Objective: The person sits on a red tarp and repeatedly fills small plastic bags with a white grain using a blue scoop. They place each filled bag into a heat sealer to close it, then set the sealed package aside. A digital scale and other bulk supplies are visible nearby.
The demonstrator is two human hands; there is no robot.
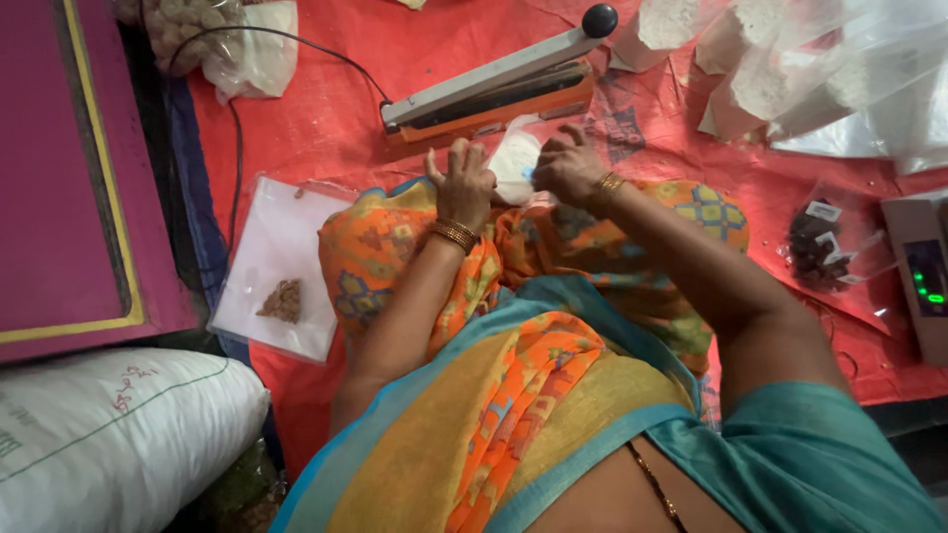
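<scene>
Small clear plastic pouch of white powder (515,163) held just in front of the orange-and-grey hand-lever heat sealer (494,91), resting on the lap in patterned orange cloth. Left hand (462,183), gold bangles at the wrist, grip closed on the pouch's left edge. Right hand (568,166), likewise bangled, grip pinching the pouch's right edge. Sealer arm raised, its black knob up at the far end, black cord trailing away to the sealer's left over the red woven plastic sheet (336,109) on the floor. Right of the sealer, several larger clear bags of white powder (780,69). Further right and nearer, a packet of dark pieces (820,247) beside a grey digital scale (923,271). Left of the sealer and nearer, a flat clear bag holding a few brown nuts (281,268).
</scene>
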